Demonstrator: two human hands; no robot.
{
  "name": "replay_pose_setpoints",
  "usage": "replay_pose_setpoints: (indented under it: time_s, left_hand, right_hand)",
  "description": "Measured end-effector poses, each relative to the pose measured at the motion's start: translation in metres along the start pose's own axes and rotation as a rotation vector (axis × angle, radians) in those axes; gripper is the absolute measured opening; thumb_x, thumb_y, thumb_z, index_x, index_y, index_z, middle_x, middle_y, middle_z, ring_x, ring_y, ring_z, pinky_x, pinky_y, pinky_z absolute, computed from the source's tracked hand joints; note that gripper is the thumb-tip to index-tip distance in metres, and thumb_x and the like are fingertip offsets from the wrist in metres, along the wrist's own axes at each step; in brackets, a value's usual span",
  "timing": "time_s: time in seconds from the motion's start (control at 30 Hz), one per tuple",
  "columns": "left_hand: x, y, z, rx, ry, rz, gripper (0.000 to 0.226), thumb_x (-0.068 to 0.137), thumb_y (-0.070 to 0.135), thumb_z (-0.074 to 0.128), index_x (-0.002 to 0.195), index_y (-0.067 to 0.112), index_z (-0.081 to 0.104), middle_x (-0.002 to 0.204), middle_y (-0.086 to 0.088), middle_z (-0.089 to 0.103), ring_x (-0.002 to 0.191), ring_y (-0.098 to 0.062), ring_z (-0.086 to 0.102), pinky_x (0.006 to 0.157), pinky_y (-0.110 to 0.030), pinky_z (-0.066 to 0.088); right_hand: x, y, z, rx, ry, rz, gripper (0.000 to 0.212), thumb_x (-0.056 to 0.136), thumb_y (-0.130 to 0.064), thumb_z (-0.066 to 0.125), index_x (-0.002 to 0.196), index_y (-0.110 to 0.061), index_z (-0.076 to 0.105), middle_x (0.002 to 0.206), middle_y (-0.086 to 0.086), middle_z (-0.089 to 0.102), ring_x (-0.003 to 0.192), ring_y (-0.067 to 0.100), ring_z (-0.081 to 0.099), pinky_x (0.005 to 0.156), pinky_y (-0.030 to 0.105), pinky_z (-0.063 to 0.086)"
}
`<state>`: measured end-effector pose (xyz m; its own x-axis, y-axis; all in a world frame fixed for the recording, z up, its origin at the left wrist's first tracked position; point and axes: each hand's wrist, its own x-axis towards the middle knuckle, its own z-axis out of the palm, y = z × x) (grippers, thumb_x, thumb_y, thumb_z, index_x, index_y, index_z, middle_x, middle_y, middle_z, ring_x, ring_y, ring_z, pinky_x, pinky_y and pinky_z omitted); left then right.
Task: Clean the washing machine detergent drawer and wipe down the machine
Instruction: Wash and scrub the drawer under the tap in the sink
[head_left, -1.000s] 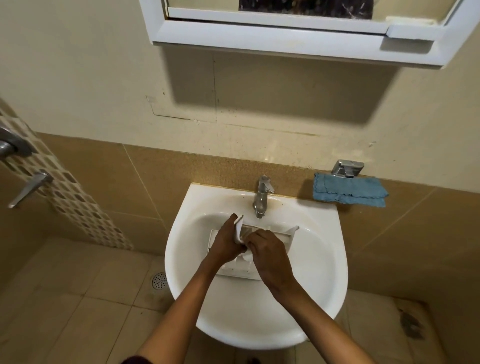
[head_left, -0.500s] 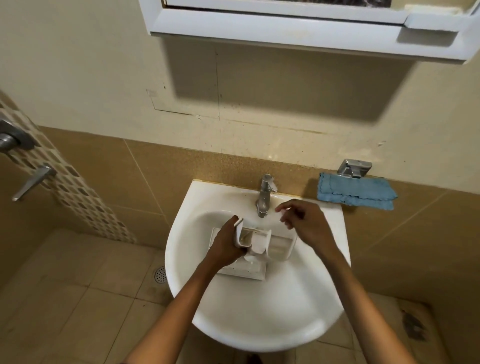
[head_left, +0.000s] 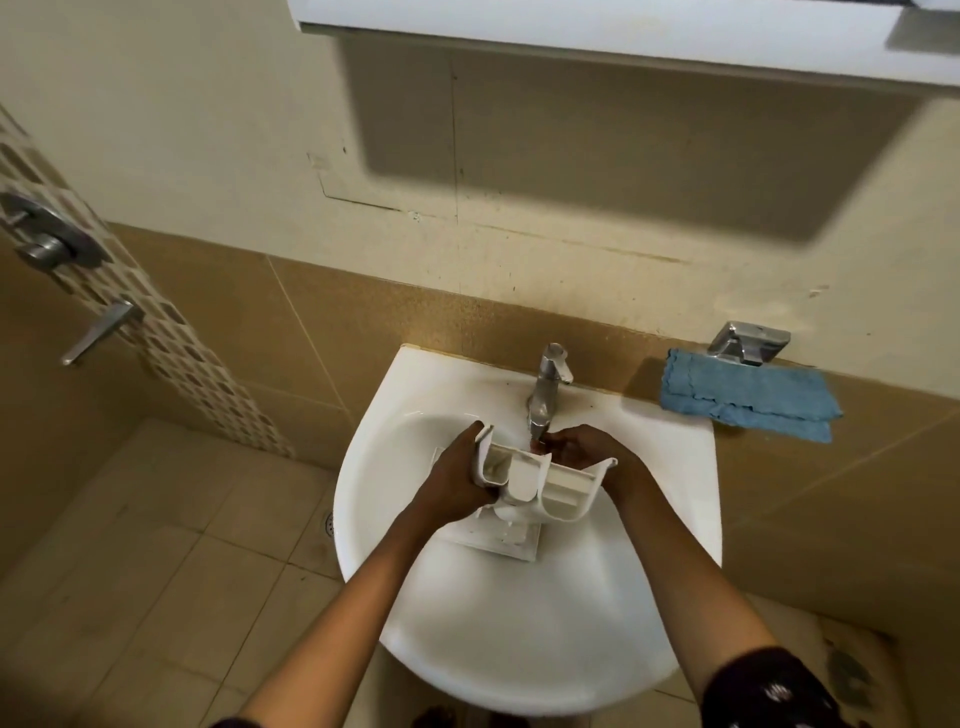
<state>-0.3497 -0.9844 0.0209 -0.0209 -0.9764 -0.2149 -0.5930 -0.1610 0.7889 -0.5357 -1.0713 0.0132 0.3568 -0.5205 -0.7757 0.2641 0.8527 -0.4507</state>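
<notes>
Over white sink (head_left: 519, 675), left hand (head_left: 452, 478) grips detergent drawer (head_left: 550, 483), right hand (head_left: 587, 449) below faucet (head_left: 548, 384).

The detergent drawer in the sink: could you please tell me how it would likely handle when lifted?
Probably stiff: the detergent drawer is moulded white plastic whose thin walls show no bending in the grip of the left hand. Likely light for its size, being mostly hollow compartments. Possibly slippery: smooth, glossy plastic held just below the tap.
</notes>
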Motion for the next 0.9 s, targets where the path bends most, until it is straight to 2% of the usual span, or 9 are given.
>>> replay_pose_setpoints:
  time_s: [0.13, 0.3, 0.37, 0.5, 0.53, 0.6, 0.73, 0.83, 0.9]
  left_hand:
    - [0.003, 0.000, -0.001, 0.021, -0.003, -0.019, 0.074, 0.064, 0.011, 0.080, 0.123, -0.007, 0.039, 0.126, -0.029, 0.048, 0.119, -0.044, 0.044, 0.097, -0.050, 0.039]
    - [0.003, 0.002, -0.002, 0.032, 0.000, -0.026, 0.072, 0.066, 0.009, 0.079, 0.125, -0.005, 0.039, 0.128, -0.027, 0.049, 0.120, -0.042, 0.045, 0.098, -0.048, 0.040]
    - [0.003, 0.002, -0.002, 0.031, 0.005, -0.024, 0.071, 0.066, 0.010, 0.079, 0.124, -0.004, 0.040, 0.128, -0.027, 0.049, 0.120, -0.042, 0.045, 0.098, -0.048, 0.040]
    - [0.002, 0.003, -0.002, 0.046, -0.002, -0.014, 0.071, 0.065, 0.011, 0.079, 0.123, -0.005, 0.040, 0.125, -0.028, 0.049, 0.117, -0.044, 0.046, 0.096, -0.049, 0.041]
    - [0.002, 0.003, -0.003, 0.044, -0.002, -0.012, 0.071, 0.065, 0.011, 0.079, 0.123, -0.006, 0.040, 0.125, -0.028, 0.049, 0.117, -0.044, 0.046, 0.096, -0.049, 0.041]
    - [0.002, 0.003, -0.003, 0.034, -0.003, -0.011, 0.071, 0.066, 0.009, 0.078, 0.123, -0.006, 0.040, 0.125, -0.028, 0.049, 0.118, -0.044, 0.045, 0.097, -0.049, 0.040]
    - [0.002, 0.006, -0.003, 0.012, -0.007, 0.005, 0.070, 0.066, 0.008, 0.078, 0.124, -0.006, 0.040, 0.126, -0.027, 0.050, 0.118, -0.042, 0.046, 0.097, -0.046, 0.041]
    - [0.002, 0.009, -0.004, -0.003, -0.011, 0.020, 0.069, 0.067, 0.008, 0.078, 0.124, -0.003, 0.041, 0.123, -0.022, 0.053, 0.115, -0.036, 0.051, 0.094, -0.037, 0.043]
    - [0.003, 0.011, -0.005, -0.010, -0.016, 0.025, 0.069, 0.067, 0.007, 0.078, 0.125, -0.001, 0.042, 0.121, -0.019, 0.055, 0.112, -0.033, 0.053, 0.090, -0.030, 0.043]
  right_hand:
    - [0.014, -0.004, 0.009, 0.055, -0.026, 0.057, 0.026, 0.093, 0.001, 0.030, 0.080, 0.001, 0.053, 0.059, 0.014, 0.055, 0.065, 0.022, 0.047, 0.068, 0.026, 0.040]
    - [0.021, 0.000, 0.020, 0.065, -0.043, 0.062, 0.034, 0.093, -0.003, 0.033, 0.065, -0.002, 0.052, 0.056, 0.010, 0.048, 0.048, 0.016, 0.045, 0.056, 0.021, 0.039]
    - [0.023, 0.002, 0.020, 0.082, -0.041, 0.068, 0.024, 0.087, 0.000, 0.034, 0.069, -0.003, 0.050, 0.055, 0.010, 0.047, 0.045, 0.017, 0.045, 0.049, 0.022, 0.041]
    - [0.023, 0.005, 0.010, 0.169, -0.049, 0.063, 0.014, 0.082, 0.001, 0.037, 0.073, -0.004, 0.047, 0.055, 0.010, 0.044, 0.057, 0.016, 0.033, 0.060, 0.021, 0.030]
    - [0.022, 0.004, 0.005, 0.201, -0.045, 0.041, 0.011, 0.075, 0.004, 0.042, 0.072, -0.005, 0.046, 0.058, 0.009, 0.044, 0.058, 0.016, 0.033, 0.061, 0.021, 0.029]
    - [0.018, 0.001, -0.008, 0.275, -0.061, -0.034, 0.023, 0.059, 0.011, 0.057, 0.069, -0.007, 0.045, 0.063, 0.006, 0.043, 0.057, 0.015, 0.037, 0.058, 0.021, 0.030]
    - [-0.016, -0.015, -0.019, 0.370, -0.344, -0.155, 0.047, 0.027, 0.019, 0.079, 0.053, -0.006, 0.049, 0.054, 0.004, 0.040, 0.044, 0.015, 0.043, 0.042, 0.023, 0.037]
    - [-0.058, -0.033, 0.002, 0.205, -0.380, -0.191, 0.040, 0.034, 0.008, 0.082, 0.054, -0.009, 0.052, 0.053, 0.003, 0.042, 0.044, 0.013, 0.042, 0.038, 0.021, 0.038]
    - [-0.086, -0.043, 0.025, -0.054, -0.295, -0.203, 0.021, 0.062, -0.001, 0.071, 0.061, -0.010, 0.053, 0.053, 0.002, 0.046, 0.046, 0.013, 0.044, 0.041, 0.020, 0.039]
